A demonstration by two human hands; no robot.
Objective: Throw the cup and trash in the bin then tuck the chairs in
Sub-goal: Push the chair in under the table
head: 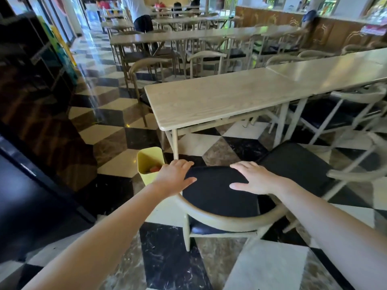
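Black-seat chair point(217, 195) — left hand point(174, 177), right hand point(254, 180) flat, open; bin point(146, 162) contents unclear.

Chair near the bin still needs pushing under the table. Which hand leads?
Probably right. The right hand lies flat on the black seat, nearer its middle. The left hand sits at the seat's edge beside the yellow bin.

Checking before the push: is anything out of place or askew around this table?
Two chairs stand pulled out from the table: the near chair under both hands, and the second chair to its right, angled away. The yellow bin stands upright; nothing is spilled.
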